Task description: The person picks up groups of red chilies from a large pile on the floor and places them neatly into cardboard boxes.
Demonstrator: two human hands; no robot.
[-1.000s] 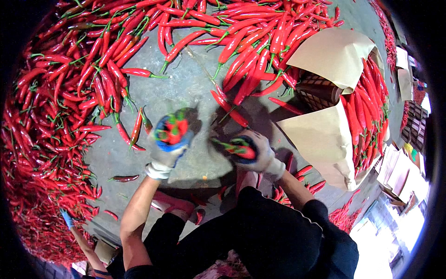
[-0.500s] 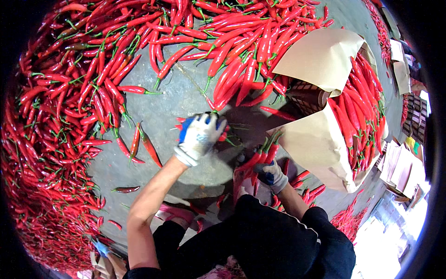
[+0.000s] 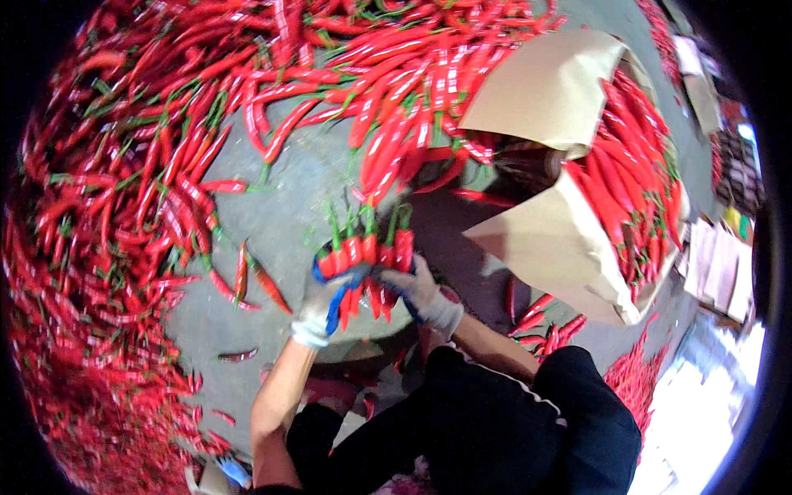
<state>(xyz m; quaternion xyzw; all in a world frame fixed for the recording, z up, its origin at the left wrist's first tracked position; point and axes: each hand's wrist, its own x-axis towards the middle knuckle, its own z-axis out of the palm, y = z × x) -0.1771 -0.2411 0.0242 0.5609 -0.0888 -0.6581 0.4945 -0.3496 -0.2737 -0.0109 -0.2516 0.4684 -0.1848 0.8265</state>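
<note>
Both hands, in white and blue gloves, meet in front of me around one bunch of red chili peppers (image 3: 355,252). Their green stems point away from me and the red tips hang down between the hands. My left hand (image 3: 326,293) closes round the left side of the bunch. My right hand (image 3: 422,294) grips its right side, fingers curled in against the peppers. Just beyond the bunch, more chili peppers (image 3: 388,157) lie at the edge of a pile on the grey floor (image 3: 272,214).
A crate (image 3: 528,165) lined with brown paper (image 3: 536,91) stands at the right, filled with chili peppers (image 3: 619,173). A large pile of chili peppers (image 3: 99,289) spreads along the left. Someone else's blue glove (image 3: 233,470) shows at the lower left. Flat paper sheets (image 3: 718,268) are stacked far right.
My right hand has moved left and forward with its peppers to meet my left hand. The left hand has lifted its peppers from near the floor and drawn nearer me; the two handfuls now sit together.
</note>
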